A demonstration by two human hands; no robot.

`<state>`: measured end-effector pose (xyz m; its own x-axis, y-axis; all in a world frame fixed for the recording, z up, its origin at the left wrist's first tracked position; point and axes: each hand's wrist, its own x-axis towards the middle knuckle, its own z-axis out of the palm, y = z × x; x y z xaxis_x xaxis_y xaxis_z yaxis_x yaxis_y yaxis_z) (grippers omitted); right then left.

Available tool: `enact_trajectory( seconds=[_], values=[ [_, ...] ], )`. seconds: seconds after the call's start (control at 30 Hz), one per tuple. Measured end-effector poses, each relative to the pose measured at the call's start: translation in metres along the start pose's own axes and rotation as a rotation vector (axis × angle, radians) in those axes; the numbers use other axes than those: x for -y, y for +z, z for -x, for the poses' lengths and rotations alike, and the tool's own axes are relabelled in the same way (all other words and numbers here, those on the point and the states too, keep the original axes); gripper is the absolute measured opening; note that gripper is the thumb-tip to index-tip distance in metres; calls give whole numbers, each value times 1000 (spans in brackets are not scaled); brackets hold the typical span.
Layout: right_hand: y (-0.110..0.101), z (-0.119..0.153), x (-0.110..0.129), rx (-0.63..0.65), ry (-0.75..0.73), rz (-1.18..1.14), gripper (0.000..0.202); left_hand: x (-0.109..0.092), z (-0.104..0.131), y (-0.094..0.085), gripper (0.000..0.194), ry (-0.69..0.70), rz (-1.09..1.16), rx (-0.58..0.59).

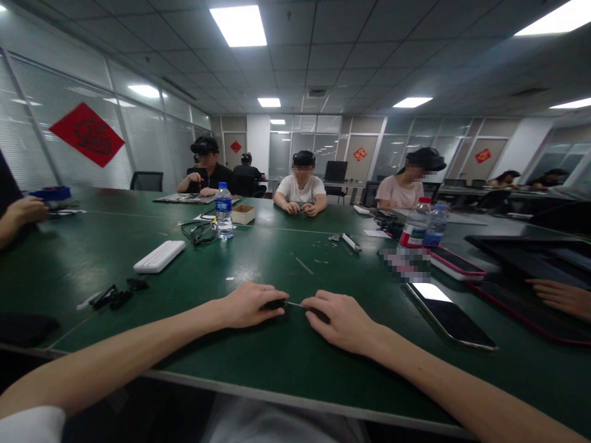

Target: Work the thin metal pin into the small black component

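Observation:
Both my hands rest low over the green table (258, 357), near its front edge. My left hand (252, 304) is closed around a small dark object (275, 304), with its thumb and fingers on either side. My right hand (339, 317) is closed over another dark piece (319, 315), mostly hidden under the fingers. A thin, light metal shaft (294, 304) spans the short gap between the two hands. Whether it joins both dark pieces cannot be made out.
A phone (455, 317) lies right of my right hand, near another person's hand (563, 295). Left are a white power strip (159, 256) and black parts (111, 296). Bottles (224, 212), a small box (243, 214) and cables (199, 231) stand farther back. People sit opposite.

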<state>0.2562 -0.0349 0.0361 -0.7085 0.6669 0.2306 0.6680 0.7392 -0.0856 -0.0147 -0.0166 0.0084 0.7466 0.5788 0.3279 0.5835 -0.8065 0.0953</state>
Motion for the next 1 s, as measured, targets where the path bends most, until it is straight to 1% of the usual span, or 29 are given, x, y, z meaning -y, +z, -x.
enact_trajectory(
  seconds=[0.17,0.33,0.4,0.5,0.6,1.0],
  values=[
    [1,1,1,-9,16,14,40,2,-1,1,40,-25,-13,-8],
    [4,0,-2,-88,11,-83,42,8,-1,3,41,-104,-2,-44],
    [5,-1,-4,-128,13,-131,41,11,0,4,42,-134,8,-47],
    [4,-1,-5,-171,-2,-186,34,15,-1,7,43,-161,17,-50],
    [4,-1,-6,-181,-26,-199,30,15,-1,9,43,-168,25,-68],
    [6,-1,-10,-182,-42,-173,34,16,-3,11,40,-189,11,-98]
  ],
)
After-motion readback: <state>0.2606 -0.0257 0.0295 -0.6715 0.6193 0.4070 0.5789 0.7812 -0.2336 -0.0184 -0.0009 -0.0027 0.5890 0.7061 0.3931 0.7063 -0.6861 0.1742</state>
